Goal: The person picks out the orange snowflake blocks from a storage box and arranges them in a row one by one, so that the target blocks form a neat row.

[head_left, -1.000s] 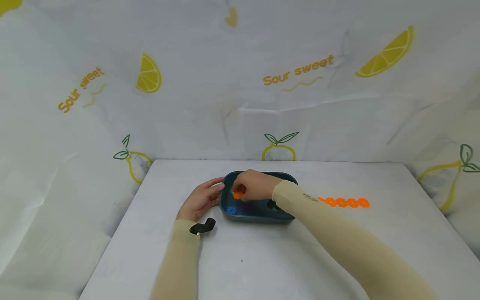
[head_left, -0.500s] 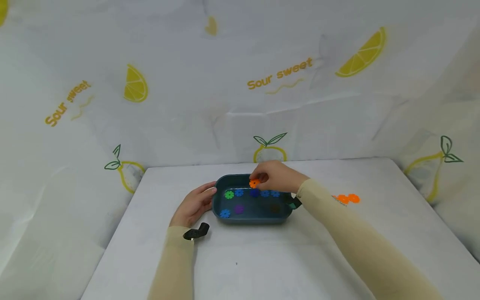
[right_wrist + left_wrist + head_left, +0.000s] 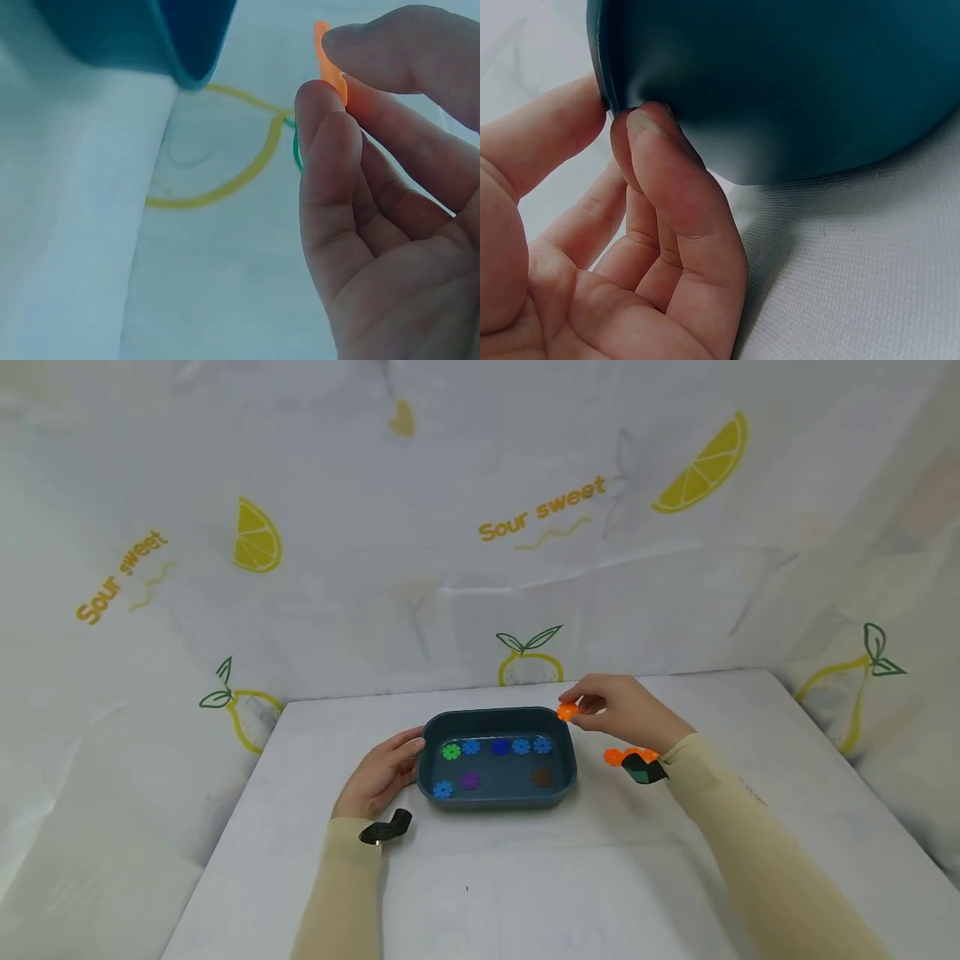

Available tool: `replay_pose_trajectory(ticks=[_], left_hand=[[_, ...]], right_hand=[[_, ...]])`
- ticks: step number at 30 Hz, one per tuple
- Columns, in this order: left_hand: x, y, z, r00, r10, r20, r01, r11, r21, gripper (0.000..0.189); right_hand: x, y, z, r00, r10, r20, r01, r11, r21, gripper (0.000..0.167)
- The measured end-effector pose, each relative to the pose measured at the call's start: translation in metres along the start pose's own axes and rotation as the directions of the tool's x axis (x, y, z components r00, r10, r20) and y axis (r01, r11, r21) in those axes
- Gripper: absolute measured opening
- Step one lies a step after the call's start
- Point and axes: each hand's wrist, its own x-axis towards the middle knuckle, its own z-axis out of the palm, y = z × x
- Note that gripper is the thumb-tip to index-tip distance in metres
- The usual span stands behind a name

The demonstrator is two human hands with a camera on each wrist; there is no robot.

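Observation:
My left hand holds the left end of a dark teal tray, its fingers against the rim in the left wrist view. Above the table, just off the tray's right back corner, my right hand pinches an orange notched snowflake disc. That disc shows edge-on between thumb and fingers in the right wrist view. Lying in the tray are a green disc, a purple disc, a brown disc and several blue discs.
Several orange discs lie on the white table to the right of the tray, partly hidden behind the right wrist's black strap. A white lemon-print cloth rises behind the table.
My right hand has lifted an orange disc out of the tray and carried it right, past the tray's right end. My left hand stays at the tray. The head view has shifted slightly.

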Motion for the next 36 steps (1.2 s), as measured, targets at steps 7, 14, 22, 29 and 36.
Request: replay_pose_trajectory(ticks=[7,14,22,29,36], left_hand=[[-0.008,-0.009,-0.002,0.999,-0.021,-0.025,0.022,1.000,0.015,0.058],[-0.009,-0.013,-0.005,0.999,-0.023,-0.024,0.023,1.000,0.002,0.058],[-0.006,-0.007,-0.004,1.000,-0.013,-0.021,0.014,1.000,0.016,0.060],[-0.003,-0.005,-0.002,0.999,-0.018,-0.041,0.018,1.000,0.006,0.057],[0.001,-0.004,0.001,1.000,-0.014,-0.028,0.014,1.000,0.007,0.060]], right_hand=[[-0.034,0.042,-0.004,0.992,0.115,-0.061,-0.112,0.993,0.037,0.026],[-0.071,0.085,-0.016,0.966,0.234,-0.112,-0.232,0.972,0.033,0.033],[-0.106,0.130,-0.033,0.935,0.307,-0.176,-0.318,0.947,-0.036,0.043],[-0.118,0.154,-0.038,0.921,0.344,-0.182,-0.360,0.931,-0.062,0.045],[-0.124,0.164,-0.041,0.906,0.388,-0.170,-0.403,0.913,-0.059,0.050]])
